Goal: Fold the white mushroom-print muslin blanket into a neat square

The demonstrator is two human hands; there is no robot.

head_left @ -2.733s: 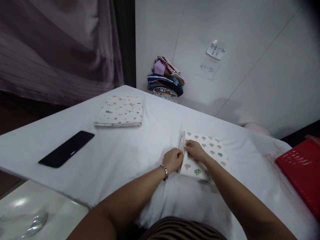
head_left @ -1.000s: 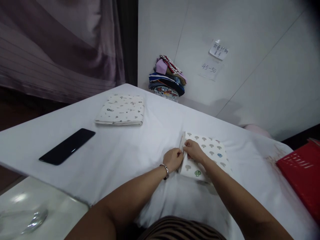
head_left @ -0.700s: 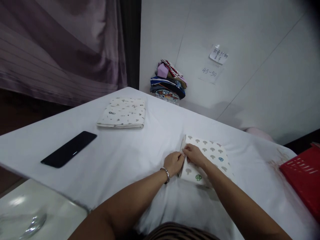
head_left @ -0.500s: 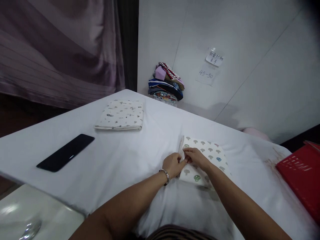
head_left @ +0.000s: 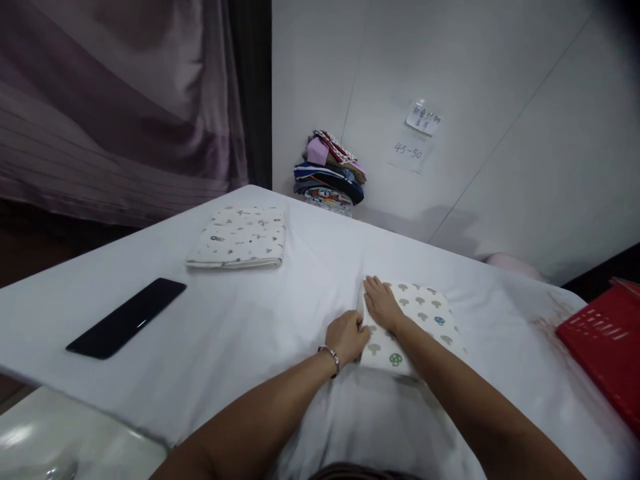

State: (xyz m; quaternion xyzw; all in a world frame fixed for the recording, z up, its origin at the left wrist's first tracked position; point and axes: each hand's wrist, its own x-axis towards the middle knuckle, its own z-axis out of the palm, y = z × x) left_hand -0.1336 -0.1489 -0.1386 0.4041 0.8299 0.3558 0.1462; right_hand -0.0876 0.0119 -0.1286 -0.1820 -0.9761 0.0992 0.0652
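A folded white cloth with a mushroom print [head_left: 423, 313] lies flat on the white-covered table [head_left: 320, 260] in front of me. My left hand [head_left: 347, 335], with a metal bracelet at the wrist, grips the cloth's left edge between thumb and curled fingers. Flat on the cloth's upper left part rests my right hand [head_left: 383, 303], fingers stretched toward the far left corner. Farther left on the table is a second folded white cloth with small grey prints [head_left: 243, 237], untouched.
A black phone-like slab [head_left: 127, 317] lies at the left. Beyond the table's far edge a pile of folded fabrics [head_left: 330, 173] stands against the wall. At the right edge is a red bag-like object [head_left: 600, 340]. A purple curtain [head_left: 115, 107] hangs back left.
My right hand has left the left edge beside my left hand, moved up and flattened onto the cloth. The lifted edge now lies flatter. My left hand stays at the edge.
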